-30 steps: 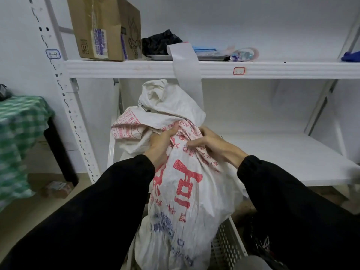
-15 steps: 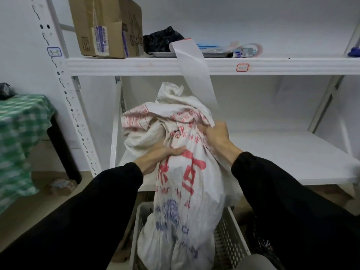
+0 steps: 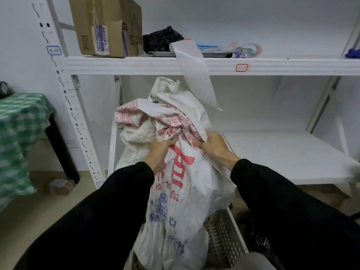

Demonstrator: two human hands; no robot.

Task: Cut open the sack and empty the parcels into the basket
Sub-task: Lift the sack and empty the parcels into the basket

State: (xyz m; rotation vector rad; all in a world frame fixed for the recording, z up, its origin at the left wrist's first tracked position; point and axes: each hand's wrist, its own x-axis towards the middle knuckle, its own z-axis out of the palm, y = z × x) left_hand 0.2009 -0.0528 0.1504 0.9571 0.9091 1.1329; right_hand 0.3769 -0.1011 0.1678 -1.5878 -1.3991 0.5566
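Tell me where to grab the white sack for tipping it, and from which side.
Grab the crumpled folds high on the sack, where the left hand and right hand grip it, coming from the near side, one hand on each flank. The cloth bunches there, so a grip probably holds; lower down it is stretched round and stands in the basket.
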